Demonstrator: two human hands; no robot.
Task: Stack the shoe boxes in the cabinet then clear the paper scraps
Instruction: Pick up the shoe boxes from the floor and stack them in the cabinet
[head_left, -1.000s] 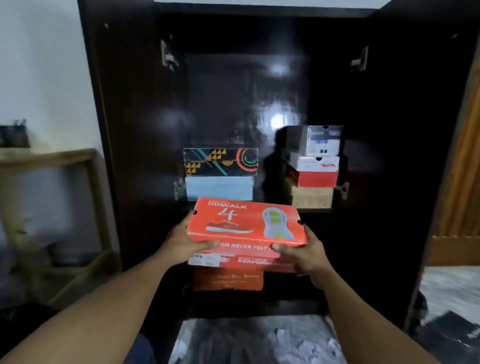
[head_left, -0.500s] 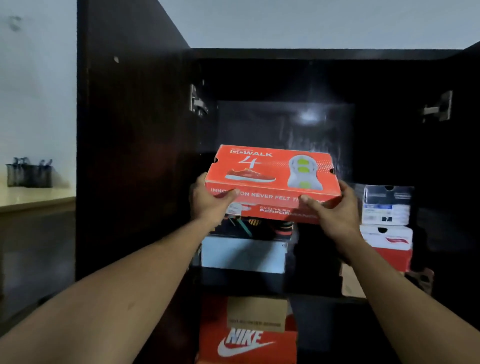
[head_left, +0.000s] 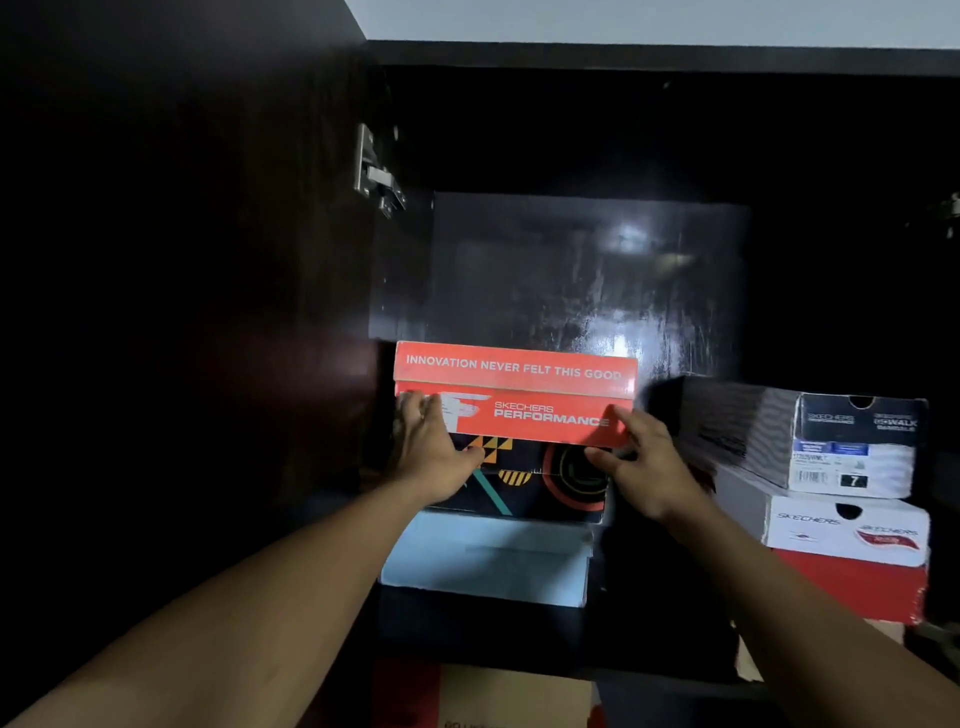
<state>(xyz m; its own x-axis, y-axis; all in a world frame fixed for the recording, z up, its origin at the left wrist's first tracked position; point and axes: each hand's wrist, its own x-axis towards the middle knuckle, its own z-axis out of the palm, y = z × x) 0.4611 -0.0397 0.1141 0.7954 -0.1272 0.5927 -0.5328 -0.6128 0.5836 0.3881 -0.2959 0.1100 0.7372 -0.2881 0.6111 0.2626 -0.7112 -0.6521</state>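
Observation:
An orange Skechers shoe box rests on top of a black patterned box, which lies on a pale blue box, inside the dark cabinet. My left hand presses the orange box's lower left corner. My right hand holds its lower right corner, fingers spread against the front. No paper scraps are in sight.
To the right stands a second stack: a black-and-white box, a white box and a red box. The open left cabinet door carries a metal hinge. A brown box sits on the shelf below.
The orange box moved forward and down onto the black patterned box in the cabinet. Both hands slid to its front lower corners; my view came closer to the shelf.

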